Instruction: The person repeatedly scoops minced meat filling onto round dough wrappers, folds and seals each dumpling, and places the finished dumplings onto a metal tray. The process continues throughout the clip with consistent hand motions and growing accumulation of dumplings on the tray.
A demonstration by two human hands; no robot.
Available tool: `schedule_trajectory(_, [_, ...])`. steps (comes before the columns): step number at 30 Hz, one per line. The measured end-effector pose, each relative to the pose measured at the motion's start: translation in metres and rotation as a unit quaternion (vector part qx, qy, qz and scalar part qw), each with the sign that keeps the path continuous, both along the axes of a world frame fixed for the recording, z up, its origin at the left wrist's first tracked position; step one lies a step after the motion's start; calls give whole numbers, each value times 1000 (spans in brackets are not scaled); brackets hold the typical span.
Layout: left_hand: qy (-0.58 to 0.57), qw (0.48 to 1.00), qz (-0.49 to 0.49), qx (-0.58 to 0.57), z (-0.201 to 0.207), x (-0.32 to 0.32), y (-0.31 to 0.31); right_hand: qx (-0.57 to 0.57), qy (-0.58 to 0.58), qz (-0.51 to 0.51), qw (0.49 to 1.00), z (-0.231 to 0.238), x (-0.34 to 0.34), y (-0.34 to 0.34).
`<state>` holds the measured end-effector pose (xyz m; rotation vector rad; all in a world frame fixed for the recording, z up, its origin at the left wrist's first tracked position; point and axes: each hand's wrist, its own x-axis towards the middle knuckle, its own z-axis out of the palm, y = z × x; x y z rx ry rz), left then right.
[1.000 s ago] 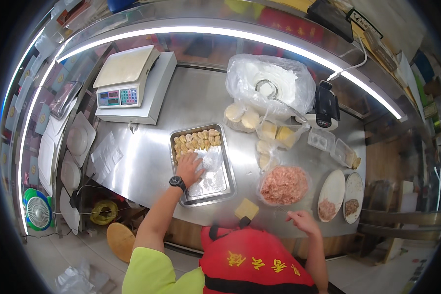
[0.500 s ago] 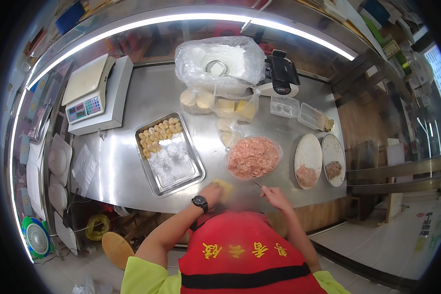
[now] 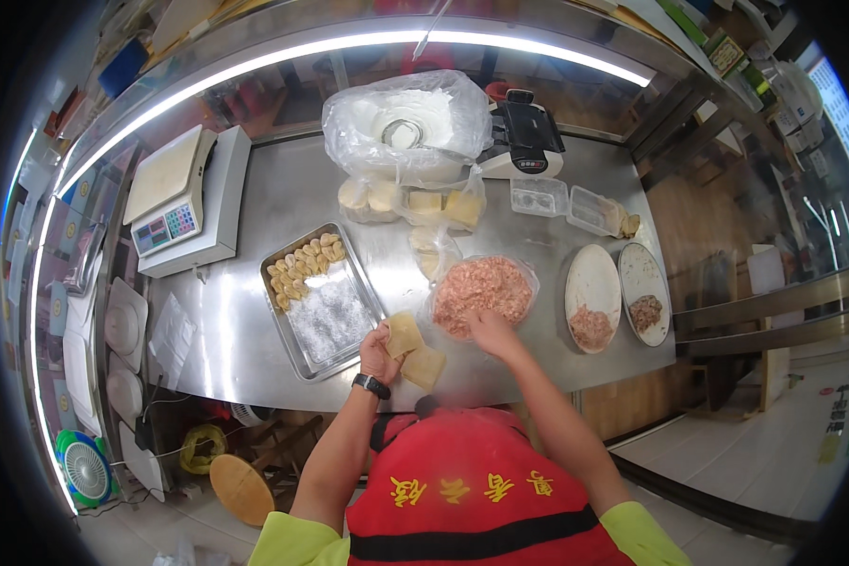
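My left hand [image 3: 377, 353] is closed on pale yellow square dumpling wrappers [image 3: 406, 335], just off the tray's right side; a second square hangs below the first. My right hand [image 3: 489, 330], fingers curled, is at the near edge of a round bowl heaped with pink minced meat [image 3: 484, 291]. The thin-handled tool it gripped a moment ago is now hidden by the hand and the mince. Left of the hands lies a metal tray [image 3: 304, 369], dusted with white flour, with rows of folded dumplings [image 3: 297, 270] at its far end.
Plates [image 3: 585, 269] with leftover mince stand at right. Behind the bowl are bagged wrappers [image 3: 443, 206], clear plastic boxes [image 3: 540, 196], a bag-lined tub of flour [image 3: 415, 118] and a black-and-white device [image 3: 526, 132]. A weighing scale [image 3: 172, 189] occupies the far left of the steel table [image 3: 222, 311].
My left hand has lifted the wrappers off the table near its front edge and fanned them apart. My right hand has moved forward and left, from beside the bowl to the mince.
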<state>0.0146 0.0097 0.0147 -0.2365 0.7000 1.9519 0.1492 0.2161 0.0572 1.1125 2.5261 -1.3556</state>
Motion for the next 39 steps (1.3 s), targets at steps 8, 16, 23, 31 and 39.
schedule_trajectory(8, [244, 918, -6, -313, -33, 7, 32, 82, -130, 60, 986, -13, -31, -12])
schedule_trajectory(16, [199, 895, -21, -400, -24, 26, 77, 64, -131, 49, 988, -6, -34, -23])
schedule_trajectory(23, [124, 928, -15, -352, -9, 26, 82, 37, -75, 97, 992, -45, -28, -21])
schedule_trajectory(31, [54, 962, 24, -268, -9, 27, 73, 19, -82, 68, 994, -31, -21, -45])
schedule_trajectory(39, [-34, 982, 81, -168, 15, 25, 37, 50, -26, 59, 997, 24, -12, -86])
